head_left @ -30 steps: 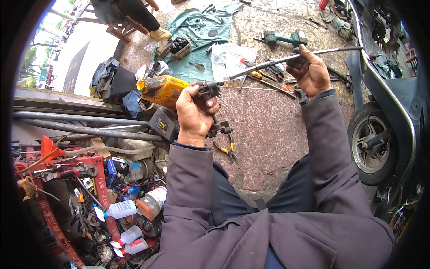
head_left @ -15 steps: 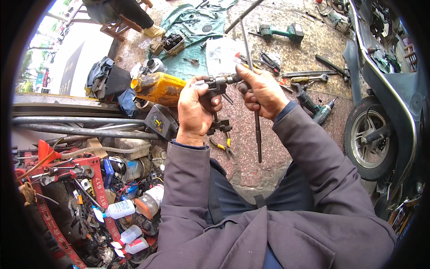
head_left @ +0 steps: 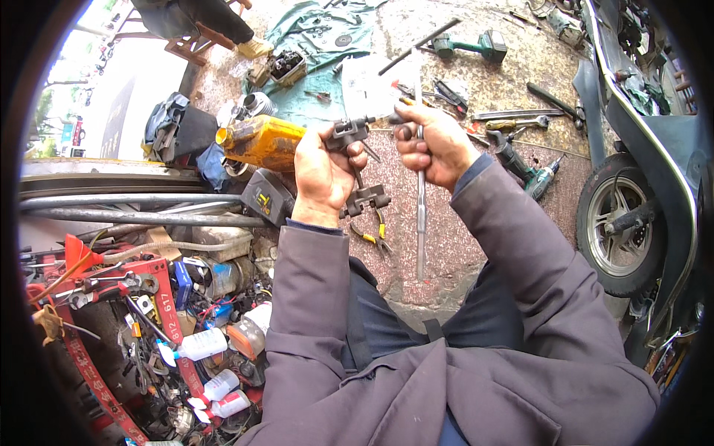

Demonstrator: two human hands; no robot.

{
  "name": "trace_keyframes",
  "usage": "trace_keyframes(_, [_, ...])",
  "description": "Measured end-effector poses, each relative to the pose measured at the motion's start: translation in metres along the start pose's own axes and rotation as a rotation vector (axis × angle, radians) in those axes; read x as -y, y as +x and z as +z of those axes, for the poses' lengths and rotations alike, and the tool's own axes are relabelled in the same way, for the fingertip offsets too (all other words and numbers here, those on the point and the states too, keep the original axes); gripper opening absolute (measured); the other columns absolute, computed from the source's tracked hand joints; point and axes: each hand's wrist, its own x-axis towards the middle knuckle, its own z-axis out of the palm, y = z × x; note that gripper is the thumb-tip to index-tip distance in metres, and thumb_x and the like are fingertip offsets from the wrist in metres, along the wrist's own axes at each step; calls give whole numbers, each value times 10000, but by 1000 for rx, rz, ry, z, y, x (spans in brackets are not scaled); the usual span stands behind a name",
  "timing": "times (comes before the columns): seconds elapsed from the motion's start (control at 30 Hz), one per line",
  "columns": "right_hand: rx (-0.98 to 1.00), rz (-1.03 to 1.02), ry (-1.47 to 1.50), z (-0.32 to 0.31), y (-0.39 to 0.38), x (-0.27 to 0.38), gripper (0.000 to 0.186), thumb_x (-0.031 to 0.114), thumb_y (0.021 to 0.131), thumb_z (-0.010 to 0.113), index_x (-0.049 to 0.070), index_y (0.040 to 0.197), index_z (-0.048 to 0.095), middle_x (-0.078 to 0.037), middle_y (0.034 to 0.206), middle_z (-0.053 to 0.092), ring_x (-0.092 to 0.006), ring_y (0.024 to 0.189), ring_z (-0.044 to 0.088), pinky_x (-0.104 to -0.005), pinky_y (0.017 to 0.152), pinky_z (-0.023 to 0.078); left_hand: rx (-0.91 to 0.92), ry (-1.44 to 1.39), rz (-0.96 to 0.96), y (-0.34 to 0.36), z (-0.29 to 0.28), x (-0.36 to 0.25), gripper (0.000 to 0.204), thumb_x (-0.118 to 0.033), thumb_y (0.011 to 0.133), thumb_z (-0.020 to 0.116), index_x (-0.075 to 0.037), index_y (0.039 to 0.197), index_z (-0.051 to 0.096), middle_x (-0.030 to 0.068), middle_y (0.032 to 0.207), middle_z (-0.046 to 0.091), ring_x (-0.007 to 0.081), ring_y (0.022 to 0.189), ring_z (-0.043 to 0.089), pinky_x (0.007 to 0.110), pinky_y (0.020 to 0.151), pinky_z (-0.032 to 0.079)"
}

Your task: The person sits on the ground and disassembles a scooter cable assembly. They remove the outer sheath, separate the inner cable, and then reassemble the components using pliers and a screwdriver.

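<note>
My left hand [head_left: 321,175] is closed round a dark metal tool [head_left: 349,134], with one block at the top and a second block [head_left: 368,199] lower on a shaft. My right hand [head_left: 435,152] grips a long metal rod [head_left: 421,238], now standing nearly upright in the picture and blurred. At my right thumb a short fitting points toward the tool; whether they touch I cannot tell. Beside my left hand is a dirty yellow jug [head_left: 260,145]. Yellow-handled pliers [head_left: 372,241] lie on the floor below the tool.
Green drills [head_left: 468,46] [head_left: 541,178], wrenches [head_left: 517,115] and a teal cloth [head_left: 297,104] lie ahead. A seated person's leg [head_left: 227,30] is at top left, a wheeled vehicle [head_left: 617,245] at right. Pipes [head_left: 141,215], bottles and clutter fill the left.
My right hand has come down and left toward the tool in my left hand, swinging the rod from nearly level to upright. My left hand has risen slightly.
</note>
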Motion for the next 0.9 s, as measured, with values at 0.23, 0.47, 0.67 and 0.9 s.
trace_keyframes(0.23, [152, 48, 0, 12, -12, -1, 240, 265, 994, 482, 26, 983, 509, 7, 700, 458, -19, 450, 314, -169, 341, 242, 8, 54, 14, 3, 1, 2, 199, -248, 941, 438, -81, 988, 535, 76, 839, 587, 195, 651, 521, 332, 577, 438])
trace_keyframes(0.47, [75, -243, 310, -4, -1, 36, 313, 318, 1031, 375, 14, 987, 435, -10, 740, 442, -42, 498, 352, -172, 354, 286, 47, 55, -5, -7, 4, 7, 177, -190, 902, 471, -67, 1013, 532, 80, 851, 584, 194, 668, 522, 341, 577, 438])
trace_keyframes(0.67, [14, -488, 341, -21, 0, 57, 347, 328, 1037, 346, 34, 901, 471, -41, 730, 470, -166, 617, 455, -316, 597, 451, 156, 415, 13, -16, 10, 10, 238, -51, 865, 510, -17, 1100, 509, 127, 903, 610, 157, 605, 556, 276, 517, 471])
trace_keyframes(0.9, [-24, -691, 273, -38, -1, 76, 305, 296, 1038, 317, 38, 930, 440, -50, 732, 479, -181, 612, 475, -374, 616, 474, 290, 872, -83, -31, 25, 12, 209, -105, 845, 642, -44, 1027, 560, 10, 752, 576, 52, 556, 480, 193, 497, 387])
